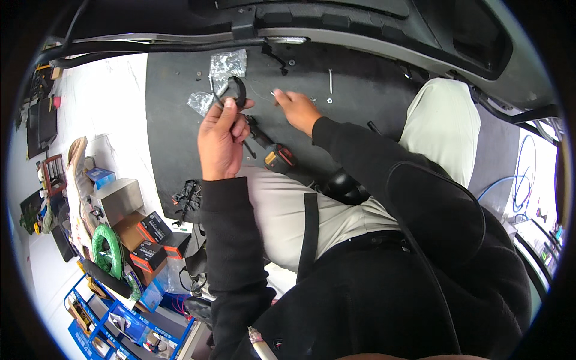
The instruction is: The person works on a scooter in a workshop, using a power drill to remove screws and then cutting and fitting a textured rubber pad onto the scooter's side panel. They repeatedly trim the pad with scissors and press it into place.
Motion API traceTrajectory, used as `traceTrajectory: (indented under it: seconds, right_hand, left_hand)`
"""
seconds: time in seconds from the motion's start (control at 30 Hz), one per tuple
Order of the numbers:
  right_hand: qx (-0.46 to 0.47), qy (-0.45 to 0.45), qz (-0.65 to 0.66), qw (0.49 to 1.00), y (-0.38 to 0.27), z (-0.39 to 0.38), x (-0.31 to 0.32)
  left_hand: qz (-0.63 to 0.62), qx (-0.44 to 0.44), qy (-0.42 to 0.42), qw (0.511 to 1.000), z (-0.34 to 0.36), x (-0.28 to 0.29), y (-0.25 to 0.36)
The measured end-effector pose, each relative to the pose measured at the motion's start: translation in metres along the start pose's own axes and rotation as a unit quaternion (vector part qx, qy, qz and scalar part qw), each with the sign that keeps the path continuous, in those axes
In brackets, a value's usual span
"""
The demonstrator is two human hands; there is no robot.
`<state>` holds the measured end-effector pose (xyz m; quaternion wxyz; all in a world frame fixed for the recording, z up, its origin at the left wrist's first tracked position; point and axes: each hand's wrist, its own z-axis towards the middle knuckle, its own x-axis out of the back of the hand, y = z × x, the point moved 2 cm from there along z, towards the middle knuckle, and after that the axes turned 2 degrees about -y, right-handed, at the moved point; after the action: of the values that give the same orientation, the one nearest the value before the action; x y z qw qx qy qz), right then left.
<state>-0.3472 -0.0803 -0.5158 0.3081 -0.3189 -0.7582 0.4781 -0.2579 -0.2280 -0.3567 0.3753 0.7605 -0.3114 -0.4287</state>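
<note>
My left hand (222, 141) is closed around a black, ring-like curved piece (240, 91); I cannot tell whether it is a tape roll or a bent cable. A short dark strand runs from its fingers. To its right, my right hand (297, 110) is closed in a pinch, with a small pale tip poking out at the fingers. What it grips is too small to name. A thin line crosses the dark mat between the hands. Below the left hand a cordless power tool (279, 157) lies by my leg.
Clear plastic bags (228, 62), a long bolt (330, 81) and washers (329, 101) lie on the dark mat (174, 120). A vehicle's edge (360, 36) overhangs the far side. Boxes (153, 228), a green coil (107, 249) and a blue rack (114, 318) stand at left.
</note>
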Motion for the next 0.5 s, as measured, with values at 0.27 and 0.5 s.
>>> traceTrajectory:
  seconds: [0.27,0.5]
  right_hand:
    - [0.203,-0.051,-0.080,0.975,-0.151,-0.054,0.094]
    - [0.142,-0.084,-0.221,0.961,-0.143,-0.087,0.117]
  left_hand:
    - [0.054,-0.031,0.036,0.997,0.029,-0.009,-0.009]
    - [-0.077,0.053,-0.085,0.992,0.046,-0.041,-0.035]
